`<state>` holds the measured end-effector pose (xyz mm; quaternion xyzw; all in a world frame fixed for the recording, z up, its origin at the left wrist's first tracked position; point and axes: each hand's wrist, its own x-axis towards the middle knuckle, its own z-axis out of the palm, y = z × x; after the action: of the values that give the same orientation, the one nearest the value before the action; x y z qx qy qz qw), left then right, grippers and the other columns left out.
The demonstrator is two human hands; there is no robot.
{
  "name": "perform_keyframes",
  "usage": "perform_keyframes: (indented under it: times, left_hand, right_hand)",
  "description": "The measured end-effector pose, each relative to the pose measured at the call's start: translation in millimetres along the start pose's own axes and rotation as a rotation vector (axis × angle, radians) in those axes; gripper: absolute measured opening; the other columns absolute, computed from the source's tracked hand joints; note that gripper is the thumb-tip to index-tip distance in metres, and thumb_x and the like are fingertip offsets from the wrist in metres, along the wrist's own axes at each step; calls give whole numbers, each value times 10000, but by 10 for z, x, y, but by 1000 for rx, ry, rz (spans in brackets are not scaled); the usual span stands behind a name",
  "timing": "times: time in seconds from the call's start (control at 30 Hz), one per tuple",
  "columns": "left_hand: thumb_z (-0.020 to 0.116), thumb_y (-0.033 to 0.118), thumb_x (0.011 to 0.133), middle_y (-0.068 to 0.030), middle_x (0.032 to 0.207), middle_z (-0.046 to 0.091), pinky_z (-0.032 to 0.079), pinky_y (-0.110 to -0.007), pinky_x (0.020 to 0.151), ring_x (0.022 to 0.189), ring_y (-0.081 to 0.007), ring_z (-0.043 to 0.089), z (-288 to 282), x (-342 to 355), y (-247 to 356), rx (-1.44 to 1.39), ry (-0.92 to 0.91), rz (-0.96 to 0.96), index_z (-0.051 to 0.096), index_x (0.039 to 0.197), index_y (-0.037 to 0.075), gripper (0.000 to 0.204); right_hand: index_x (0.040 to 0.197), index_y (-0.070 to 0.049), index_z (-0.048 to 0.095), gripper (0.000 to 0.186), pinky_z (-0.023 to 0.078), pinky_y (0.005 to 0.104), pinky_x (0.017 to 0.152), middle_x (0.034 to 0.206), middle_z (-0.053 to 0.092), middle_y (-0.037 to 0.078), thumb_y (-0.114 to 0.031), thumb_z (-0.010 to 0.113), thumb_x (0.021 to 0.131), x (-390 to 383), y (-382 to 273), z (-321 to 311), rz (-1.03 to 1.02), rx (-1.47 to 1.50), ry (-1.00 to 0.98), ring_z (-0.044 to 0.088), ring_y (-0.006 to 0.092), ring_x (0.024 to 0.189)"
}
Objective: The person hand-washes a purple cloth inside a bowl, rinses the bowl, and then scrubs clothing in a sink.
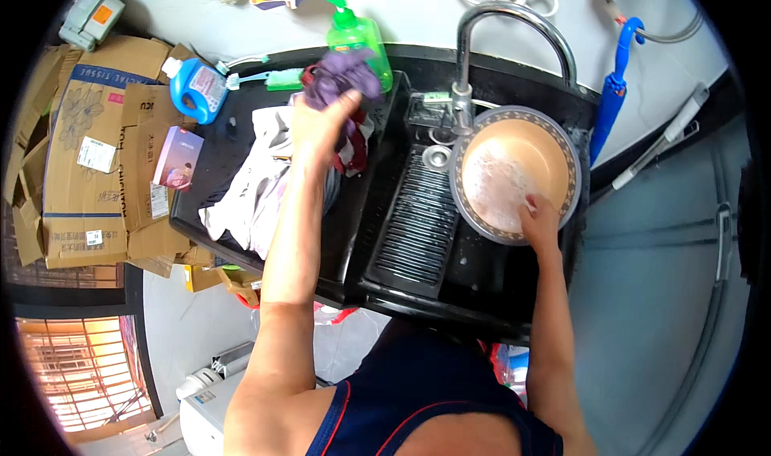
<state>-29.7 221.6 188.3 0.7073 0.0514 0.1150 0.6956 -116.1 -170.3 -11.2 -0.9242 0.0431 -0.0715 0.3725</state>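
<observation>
My left hand [318, 123] grips a crumpled purple cloth [341, 72] above a pile of white and dark red laundry [257, 175] on the black counter's left side. My right hand [538, 217] is inside the near right rim of a round basin [565, 163], with fingertips curled at pale, foamy water [494, 187]; whatever they hold is too small to make out. The basin stands in the black sink, beside a ribbed drainboard [414, 223] and under a curved chrome faucet [506, 10]. Behind the purple cloth is a green pump bottle [350, 30].
Flattened cardboard boxes [88, 175], a small pink box [177, 157], a blue detergent bottle [198, 90] and a green brush [283, 80] are at the left. A folded blue umbrella [613, 86] leans right of the sink, near a grey panel [658, 279].
</observation>
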Motion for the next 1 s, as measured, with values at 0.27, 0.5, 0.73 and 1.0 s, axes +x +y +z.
perform_keyframes:
  times: [0.27,0.5,0.73,1.0]
  left_hand:
    - [858,474,621,-210,1011,715,524,-383,823,919,-283,694,-930,1501,-312,1128,232,-54,703,995,-59,668]
    - [682,263,900,-136,859,708,555,-320,669,734,-203,696,200,139,-566,337,-142,34,682,1039,-15,311]
    - [693,280,870,-214,984,711,530,-390,829,918,-290,700,1206,-802,-1701,914,-397,-166,647,1118,-77,438]
    - [592,153,922,-223,1026,706,520,-365,819,904,-281,688,1339,-880,-2570,553,-241,-388,638,1127,-100,330]
  right_hand:
    - [914,13,679,178,539,397,712,869,687,185,-152,657,852,-219,-194,-139,56,26,232,676,324,773]
    - [1040,76,605,458,560,382,657,833,680,178,-314,727,832,-700,144,-209,576,168,251,673,287,735]
    - [1075,94,584,381,540,399,702,941,627,134,-187,710,851,-393,127,86,960,1029,284,612,237,712]
    - [916,99,651,172,479,289,720,866,653,80,36,593,768,-571,141,84,614,1076,516,608,165,782]
